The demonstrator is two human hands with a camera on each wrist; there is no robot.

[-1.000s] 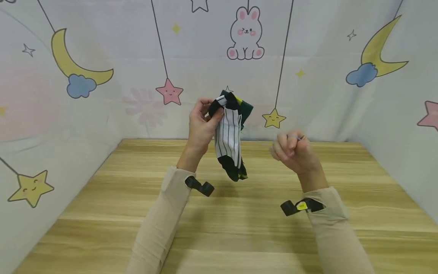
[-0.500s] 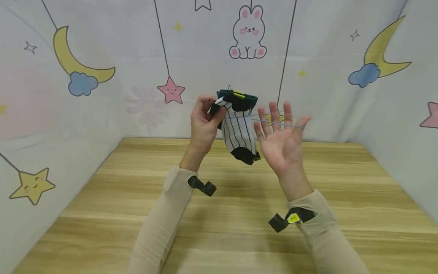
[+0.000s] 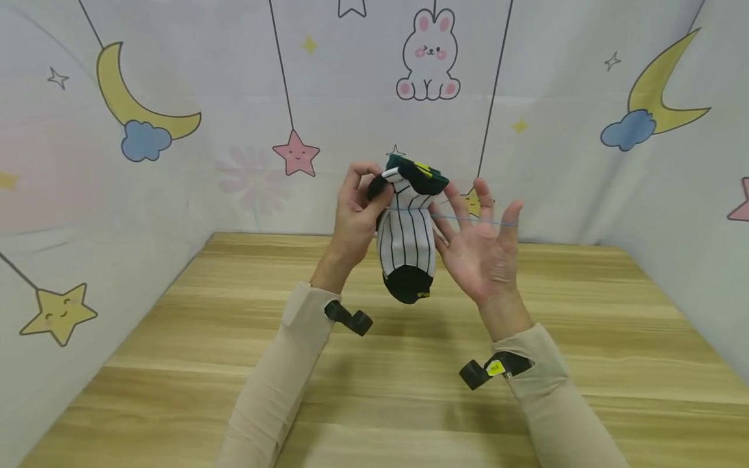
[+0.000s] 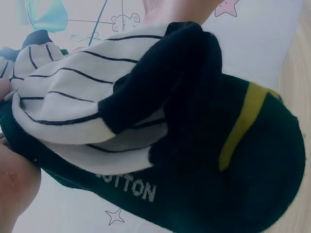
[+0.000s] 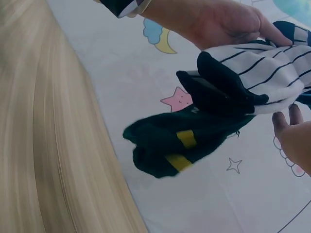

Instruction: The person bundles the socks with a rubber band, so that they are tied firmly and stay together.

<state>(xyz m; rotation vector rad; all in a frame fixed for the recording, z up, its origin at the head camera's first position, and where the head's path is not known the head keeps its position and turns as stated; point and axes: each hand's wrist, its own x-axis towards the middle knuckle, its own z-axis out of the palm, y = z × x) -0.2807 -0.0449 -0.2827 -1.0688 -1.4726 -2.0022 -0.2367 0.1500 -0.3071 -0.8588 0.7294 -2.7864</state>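
My left hand pinches a bundle of socks near its cuff end, above the table. White socks with black stripes and black toes hang on the near side. Behind them are dark green socks with yellow bands, plain in both wrist views. A thin blue rubber band crosses the striped socks below the cuffs, drawing them in, and runs right to my right thumb. My right hand is beside the bundle, palm showing and fingers spread, its fingertips partly behind the socks. How the band passes behind them is hidden.
A wood-grain table lies below the hands. Behind it hangs a white cloth backdrop printed with moons, stars and a rabbit. Each sleeve cuff carries a black wrist camera, the left and the right.
My right hand uncurled, spread the band across its fingers and came left against the socks. The bundle turned its striped face forward; the band now cinches it. The left hand keeps its hold.
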